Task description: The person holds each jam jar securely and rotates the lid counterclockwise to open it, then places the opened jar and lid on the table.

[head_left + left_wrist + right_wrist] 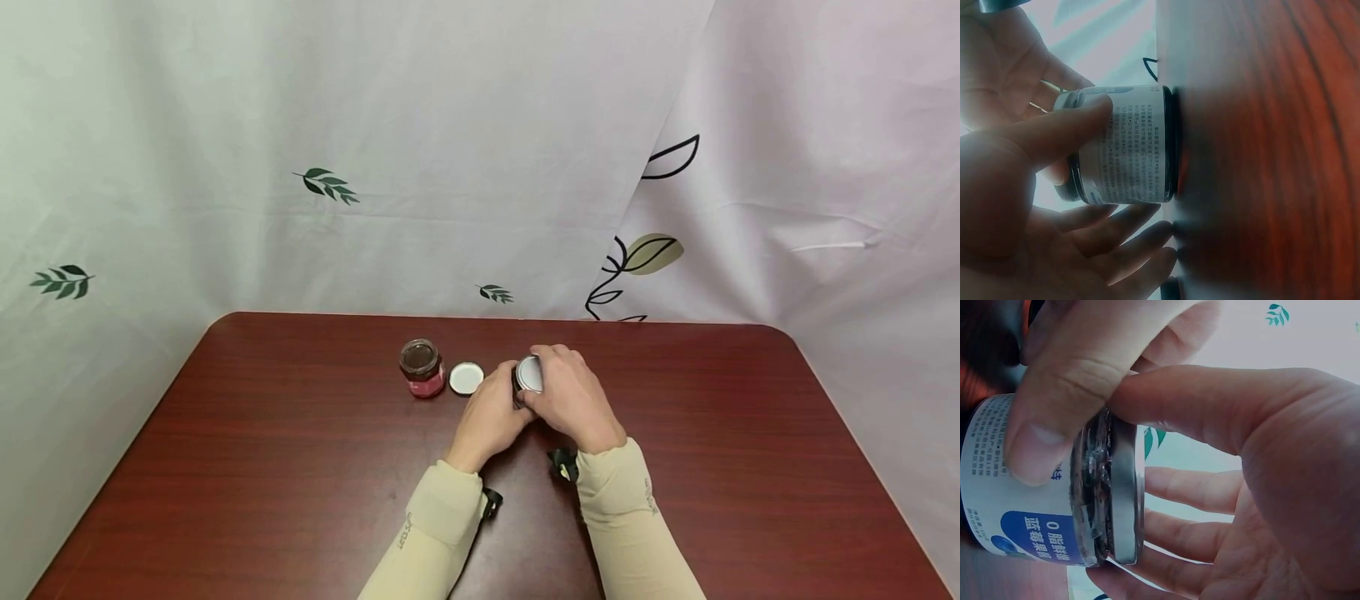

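Note:
In the head view, a small glass jar stands upright on the table between both hands. Its silver metal lid [529, 374] faces up. Seen from the right wrist, the jar [1016, 494] has a white label with a blue patch and a berry picture, and dark contents show at the neck below the lid. My left hand [489, 417] grips the jar's body, thumb pressed on the label. From above, my right hand [573, 398] holds the lid's edge between thumb and fingers.
To the left stands a second jar [422, 367], lidless, with a red label and dark contents. Beside it a lid [467, 379] lies with its white inside up. The brown table [300, 467] ends at a white leaf-print curtain [420, 150].

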Tool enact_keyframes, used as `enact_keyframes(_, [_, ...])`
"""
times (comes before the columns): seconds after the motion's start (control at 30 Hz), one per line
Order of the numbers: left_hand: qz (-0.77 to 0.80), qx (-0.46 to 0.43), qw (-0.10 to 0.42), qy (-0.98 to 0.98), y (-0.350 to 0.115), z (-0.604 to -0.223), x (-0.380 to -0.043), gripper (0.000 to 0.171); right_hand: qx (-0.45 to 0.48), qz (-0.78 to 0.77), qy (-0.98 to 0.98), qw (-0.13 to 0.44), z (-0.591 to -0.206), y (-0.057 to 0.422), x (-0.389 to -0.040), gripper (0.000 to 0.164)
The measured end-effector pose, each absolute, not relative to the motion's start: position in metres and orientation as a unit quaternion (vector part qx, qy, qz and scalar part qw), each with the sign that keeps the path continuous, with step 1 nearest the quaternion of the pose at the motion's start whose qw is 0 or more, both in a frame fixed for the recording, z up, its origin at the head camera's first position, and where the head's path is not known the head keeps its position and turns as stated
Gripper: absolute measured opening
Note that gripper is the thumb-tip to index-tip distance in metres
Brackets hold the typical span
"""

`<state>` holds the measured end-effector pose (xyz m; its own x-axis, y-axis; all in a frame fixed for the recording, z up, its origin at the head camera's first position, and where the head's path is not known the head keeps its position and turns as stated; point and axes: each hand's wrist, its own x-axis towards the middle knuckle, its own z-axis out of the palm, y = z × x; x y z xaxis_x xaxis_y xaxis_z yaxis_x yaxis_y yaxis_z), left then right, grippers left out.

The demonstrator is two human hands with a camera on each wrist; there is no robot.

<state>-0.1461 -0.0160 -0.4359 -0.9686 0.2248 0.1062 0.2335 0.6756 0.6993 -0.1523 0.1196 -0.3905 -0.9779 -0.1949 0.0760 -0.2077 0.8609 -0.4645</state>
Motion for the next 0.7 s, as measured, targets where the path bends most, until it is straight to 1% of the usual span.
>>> enact_keyframes(0.33, [-0.376, -0.144, 0.019, -0.915, -0.0161, -0.4343, -0.1468, 0.055, 0.112, 0.247, -0.962, 0.029, -0.3907, 0.1206, -0.1541, 0.057])
enact_keyframes(0.7, [-0.372, -0.132, 0.021, -0.918, -0.0163, -0.4329, -0.147, 0.054, 0.12, 0.259, -0.957, 0.052, -0.3912, 0.122, -0.1542, 0.056])
